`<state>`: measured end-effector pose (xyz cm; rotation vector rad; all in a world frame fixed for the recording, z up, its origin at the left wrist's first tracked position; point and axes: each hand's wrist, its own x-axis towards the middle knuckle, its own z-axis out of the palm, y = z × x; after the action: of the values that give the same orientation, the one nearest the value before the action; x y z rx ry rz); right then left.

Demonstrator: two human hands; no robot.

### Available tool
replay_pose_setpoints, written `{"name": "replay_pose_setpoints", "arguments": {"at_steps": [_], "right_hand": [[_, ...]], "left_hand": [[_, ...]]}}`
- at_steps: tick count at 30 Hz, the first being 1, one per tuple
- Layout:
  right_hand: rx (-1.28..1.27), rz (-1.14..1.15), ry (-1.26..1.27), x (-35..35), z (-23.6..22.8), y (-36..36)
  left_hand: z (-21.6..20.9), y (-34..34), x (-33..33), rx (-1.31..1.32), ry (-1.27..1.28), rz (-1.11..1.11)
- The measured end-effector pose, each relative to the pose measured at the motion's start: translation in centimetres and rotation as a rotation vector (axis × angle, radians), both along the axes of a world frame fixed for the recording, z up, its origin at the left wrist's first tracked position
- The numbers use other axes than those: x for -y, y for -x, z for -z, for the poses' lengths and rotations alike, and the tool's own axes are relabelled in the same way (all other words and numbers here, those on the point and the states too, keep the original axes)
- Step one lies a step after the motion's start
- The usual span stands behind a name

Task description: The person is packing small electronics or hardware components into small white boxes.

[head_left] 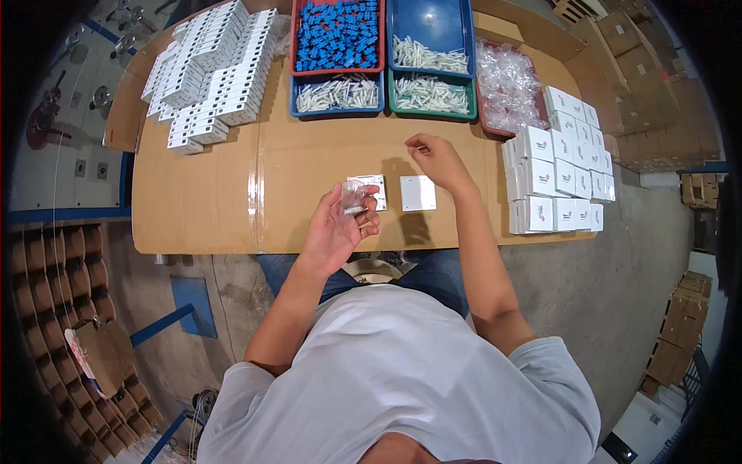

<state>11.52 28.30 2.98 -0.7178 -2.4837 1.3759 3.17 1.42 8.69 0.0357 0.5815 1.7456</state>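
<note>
In my left hand, held palm up with curled fingers, is a small clear plastic bag with something white inside. Beyond those fingers, partly covered, lies a white square box with dark marks along its edge. To its right a plain white square piece rests flat on the cardboard. My right hand hovers above and beyond that piece, fingers bent and drawn together; whether a small thing is between them is hidden.
Across the back stand a red tray of blue plastic parts, blue and green trays of white slender pieces, another blue tray, and a red tray of clear bags. White boxes are stacked left and right.
</note>
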Motion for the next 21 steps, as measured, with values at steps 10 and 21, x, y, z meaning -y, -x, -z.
{"name": "replay_pose_setpoints", "arguments": {"at_steps": [10, 21], "right_hand": [[0.112, 0.195, -0.492, -12.3, 4.3, 3.7], [0.263, 0.154, -0.482, -13.5, 7.5, 6.6]], "left_hand": [[-0.2, -0.4, -0.4, -0.057, 0.057, 0.021], [0.4, 0.1, -1.0, -0.031, 0.094, 0.007]]}}
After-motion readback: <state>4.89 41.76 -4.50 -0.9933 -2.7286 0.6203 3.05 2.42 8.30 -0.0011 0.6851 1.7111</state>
